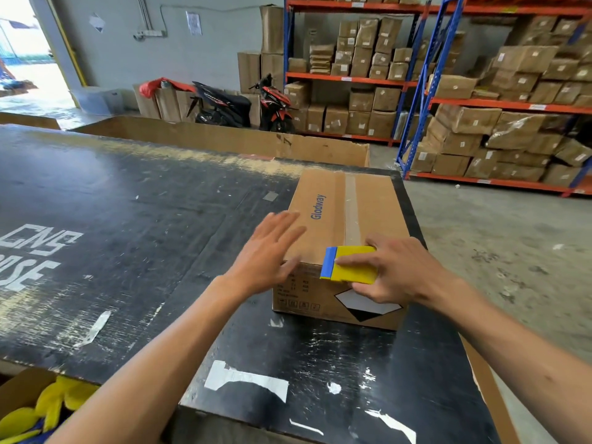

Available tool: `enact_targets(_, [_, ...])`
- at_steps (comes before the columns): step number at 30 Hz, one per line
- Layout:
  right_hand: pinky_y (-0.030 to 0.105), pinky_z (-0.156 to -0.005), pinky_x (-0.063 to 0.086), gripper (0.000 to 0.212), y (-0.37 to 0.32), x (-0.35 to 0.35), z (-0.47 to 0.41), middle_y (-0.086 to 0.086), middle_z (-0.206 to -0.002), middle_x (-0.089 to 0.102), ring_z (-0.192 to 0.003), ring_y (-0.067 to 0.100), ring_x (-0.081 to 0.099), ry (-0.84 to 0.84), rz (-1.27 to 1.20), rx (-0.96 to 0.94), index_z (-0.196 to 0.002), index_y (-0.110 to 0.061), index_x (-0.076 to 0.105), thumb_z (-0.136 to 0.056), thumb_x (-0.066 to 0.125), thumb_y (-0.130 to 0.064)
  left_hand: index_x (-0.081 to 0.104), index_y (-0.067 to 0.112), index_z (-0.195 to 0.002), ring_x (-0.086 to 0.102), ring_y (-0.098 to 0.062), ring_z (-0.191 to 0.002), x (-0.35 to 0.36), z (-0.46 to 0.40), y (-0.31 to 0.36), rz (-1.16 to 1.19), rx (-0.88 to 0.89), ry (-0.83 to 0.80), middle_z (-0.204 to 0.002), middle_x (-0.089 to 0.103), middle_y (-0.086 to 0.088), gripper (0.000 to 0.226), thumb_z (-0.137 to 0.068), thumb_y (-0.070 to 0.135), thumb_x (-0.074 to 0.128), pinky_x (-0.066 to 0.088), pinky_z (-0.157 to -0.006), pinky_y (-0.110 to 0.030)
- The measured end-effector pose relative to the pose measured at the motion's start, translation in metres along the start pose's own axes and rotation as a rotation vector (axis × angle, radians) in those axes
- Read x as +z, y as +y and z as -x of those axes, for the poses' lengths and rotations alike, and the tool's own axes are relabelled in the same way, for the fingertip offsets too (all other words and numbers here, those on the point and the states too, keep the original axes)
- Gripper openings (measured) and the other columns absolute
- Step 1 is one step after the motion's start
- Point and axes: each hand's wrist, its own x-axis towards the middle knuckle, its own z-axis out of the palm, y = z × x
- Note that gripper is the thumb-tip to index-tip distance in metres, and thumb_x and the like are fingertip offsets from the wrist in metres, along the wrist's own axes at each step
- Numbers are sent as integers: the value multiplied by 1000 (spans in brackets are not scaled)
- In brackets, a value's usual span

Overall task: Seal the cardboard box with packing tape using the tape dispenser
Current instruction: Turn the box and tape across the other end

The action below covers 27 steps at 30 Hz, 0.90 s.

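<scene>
A closed brown cardboard box [326, 213] printed "Glodway" sits on the black table [128, 219], near its right edge. A strip of clear packing tape [350, 203] runs along the top seam from the far edge toward me. My right hand [397, 270] grips a yellow and blue tape dispenser [352, 265] pressed at the box's near top edge, where the tape ends. My left hand [272, 248] has its fingers spread, hovering at or lightly touching the box's near left corner.
Old tape scraps [243, 379] are stuck to the table. An open box with yellow items [48, 408] sits below at the near left. Big cardboard sheets [224, 139] stand behind the table. Shelves of cartons [480, 91] and two scooters [243, 104] stand beyond.
</scene>
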Motion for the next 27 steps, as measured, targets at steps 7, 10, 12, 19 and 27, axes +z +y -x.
enact_targets(7, [25, -51, 28, 49, -3, -1, -1, -3, -74, 52, -56, 23, 57, -15, 6, 44, -115, -50, 69, -71, 55, -65, 4, 18, -160, -4, -11, -153, 31, -23, -21, -90, 281, -423, -167, -1, 0, 65, -106, 53, 16, -2, -125, -35])
enact_targets(10, [24, -50, 28, 47, -1, 0, -3, 0, -73, 57, -53, 23, 57, -11, 47, 34, -112, -49, 71, -69, 60, -62, 7, 20, -160, -1, -8, -151, 37, -22, -23, -31, 248, -413, -166, 2, 2, 64, -107, 50, 25, -9, -121, -21])
enact_targets(12, [24, -49, 27, 46, -1, 0, -4, 0, -72, 56, -52, 24, 57, -24, 63, 32, -112, -48, 71, -68, 63, -61, 7, 21, -159, -1, -8, -150, 37, -22, -24, -8, 237, -415, -165, 2, 3, 64, -106, 50, 27, -13, -116, -16])
enact_targets(19, [26, -55, 31, 50, 2, -6, -3, 3, -82, 55, -62, 21, 50, -85, 68, 8, -128, -51, 60, -79, 61, -61, 13, 15, -159, 9, -14, -152, 39, -19, -26, 30, 216, -407, -166, 12, -3, 79, -97, 64, 12, -5, -119, -23])
enact_targets(27, [28, -42, 42, 51, 40, -18, 34, -1, -82, 53, -50, 16, 47, -115, 27, -4, -126, -52, 60, -77, 54, -64, 13, 17, -159, 11, -12, -152, 37, -20, -25, 26, 191, -402, -165, 15, -2, 80, -96, 66, 12, -3, -120, -23])
